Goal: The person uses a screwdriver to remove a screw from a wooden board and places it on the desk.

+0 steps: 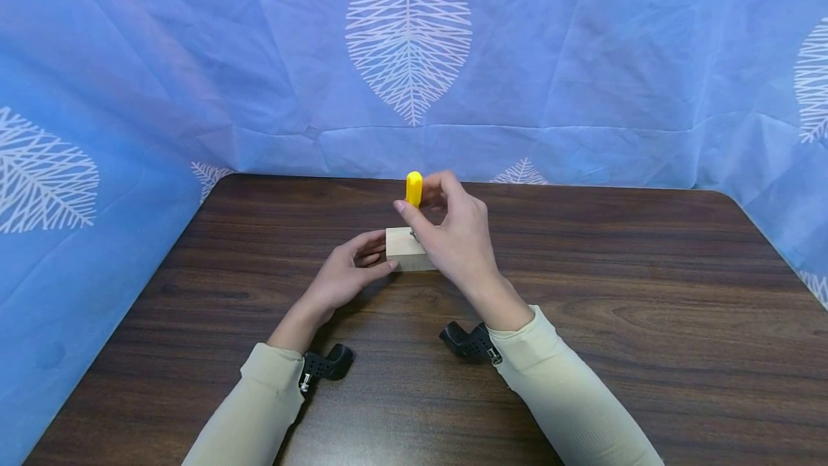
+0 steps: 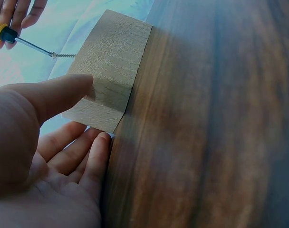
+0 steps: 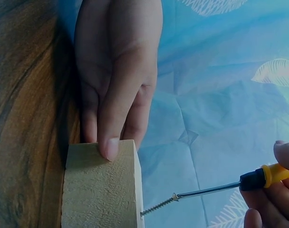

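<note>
A pale wooden block (image 1: 410,250) lies on the dark table. My left hand (image 1: 346,268) holds its left end, thumb on the near side and fingers around the end, as the left wrist view shows closely. A screw (image 3: 158,207) stands partly in the block's top face, most of its thread exposed. Above it, my right hand (image 1: 462,232) grips the yellow handle of a screwdriver (image 1: 414,189) between thumb and fingers. In the right wrist view the screwdriver's metal shaft (image 3: 208,190) meets the screw head, roughly in line with it.
The wood-grain table (image 1: 614,286) extends widely around the block. Behind it and along its sides hangs a blue cloth (image 1: 278,56) with white leaf prints. Black wrist devices (image 1: 330,363) are on both forearms, low over the table.
</note>
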The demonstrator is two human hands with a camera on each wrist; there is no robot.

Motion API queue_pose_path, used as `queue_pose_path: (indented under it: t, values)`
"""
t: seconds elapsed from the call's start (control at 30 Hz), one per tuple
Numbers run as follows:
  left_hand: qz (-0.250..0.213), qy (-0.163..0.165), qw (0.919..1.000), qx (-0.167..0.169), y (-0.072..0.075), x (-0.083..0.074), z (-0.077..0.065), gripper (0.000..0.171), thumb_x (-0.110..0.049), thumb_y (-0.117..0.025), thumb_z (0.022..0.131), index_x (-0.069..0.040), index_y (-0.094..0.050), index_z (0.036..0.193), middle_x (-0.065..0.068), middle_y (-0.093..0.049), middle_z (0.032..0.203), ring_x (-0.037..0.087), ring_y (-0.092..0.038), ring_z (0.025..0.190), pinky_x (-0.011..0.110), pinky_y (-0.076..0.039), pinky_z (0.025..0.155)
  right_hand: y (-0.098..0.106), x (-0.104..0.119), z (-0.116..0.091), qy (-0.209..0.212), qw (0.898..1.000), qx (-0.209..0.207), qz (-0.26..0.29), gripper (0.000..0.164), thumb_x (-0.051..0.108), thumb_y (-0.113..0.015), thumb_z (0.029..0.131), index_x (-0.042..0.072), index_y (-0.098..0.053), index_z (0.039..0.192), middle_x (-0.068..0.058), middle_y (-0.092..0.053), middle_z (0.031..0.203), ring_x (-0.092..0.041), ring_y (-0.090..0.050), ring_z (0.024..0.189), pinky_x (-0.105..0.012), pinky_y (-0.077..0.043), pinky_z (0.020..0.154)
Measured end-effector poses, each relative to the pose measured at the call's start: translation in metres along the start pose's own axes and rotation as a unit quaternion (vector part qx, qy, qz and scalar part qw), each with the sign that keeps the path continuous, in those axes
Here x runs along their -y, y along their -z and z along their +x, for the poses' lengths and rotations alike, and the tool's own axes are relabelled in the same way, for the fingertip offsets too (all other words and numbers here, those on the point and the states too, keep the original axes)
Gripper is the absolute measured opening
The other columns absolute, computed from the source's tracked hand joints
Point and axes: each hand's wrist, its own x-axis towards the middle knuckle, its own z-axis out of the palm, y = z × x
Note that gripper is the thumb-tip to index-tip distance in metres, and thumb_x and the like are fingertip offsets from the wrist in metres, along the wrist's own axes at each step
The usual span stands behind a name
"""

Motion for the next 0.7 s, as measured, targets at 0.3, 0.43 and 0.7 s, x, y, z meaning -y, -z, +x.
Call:
queue_pose_path:
  t: [0.3, 0.43, 0.7]
  values:
    - [-0.002, 0.000, 1.0000, 0.001, 0.0001, -0.0001, 0.0005, 0.069, -0.026, -0.078, 0.102, -0.017, -0.048, 0.162, 0.010, -0.056, 0.161, 0.031, -0.056, 0.149, 0.048, -0.048, 0.126, 0.0009, 0.0006, 0.0001, 0.013, 1.000, 0.002, 0.009, 0.021, 0.022, -0.082, 0.099, 0.008, -0.073, 0.112, -0.007, -0.081, 0.106, -0.020, -0.076, 0.098, -0.043, -0.067, 0.085]
    - [0.000, -0.004, 1.0000, 0.000, -0.0001, 0.0000, 0.0011, 0.068, -0.026, -0.078, 0.102, -0.017, -0.048, 0.162, 0.009, -0.056, 0.161, 0.031, -0.056, 0.148, 0.048, -0.048, 0.126, 0.0005, 0.0007, 0.0010, 0.018, 1.000, -0.002, 0.004, 0.018, 0.020, -0.079, 0.100, 0.007, -0.075, 0.112, -0.007, -0.082, 0.105, -0.021, -0.076, 0.097, -0.045, -0.064, 0.081]
    - [-0.004, -0.007, 1.0000, 0.000, -0.0005, 0.0000, 0.0008, 0.068, -0.025, -0.078, 0.102, -0.017, -0.049, 0.162, 0.009, -0.056, 0.161, 0.031, -0.056, 0.148, 0.048, -0.048, 0.126, -0.0006, 0.0006, 0.0009, 0.010, 1.000, -0.009, 0.002, 0.015, 0.014, -0.073, 0.099, 0.008, -0.076, 0.113, -0.005, -0.081, 0.102, -0.019, -0.074, 0.091, -0.035, -0.058, 0.083]
